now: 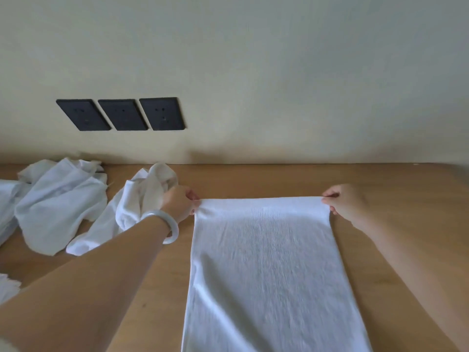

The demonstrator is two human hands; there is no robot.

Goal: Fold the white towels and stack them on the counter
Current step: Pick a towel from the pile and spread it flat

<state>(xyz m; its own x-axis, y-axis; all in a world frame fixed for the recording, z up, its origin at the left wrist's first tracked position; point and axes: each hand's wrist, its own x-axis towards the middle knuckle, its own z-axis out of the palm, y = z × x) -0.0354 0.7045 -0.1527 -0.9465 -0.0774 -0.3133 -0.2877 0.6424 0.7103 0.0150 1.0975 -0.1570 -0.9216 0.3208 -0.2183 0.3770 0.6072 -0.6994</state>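
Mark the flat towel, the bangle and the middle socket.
flat towel [266, 262]: head view, middle of its cloth.
bangle [174, 226]: head view, its outer rim.
middle socket [123, 114]: head view, plate centre.

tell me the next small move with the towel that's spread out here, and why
Probably lift the far edge and bring it toward the body, folding the white towel in half. It lies flat and lengthwise on the wooden counter, and the left hand and right hand each pinch a far corner, so the fold is set up.
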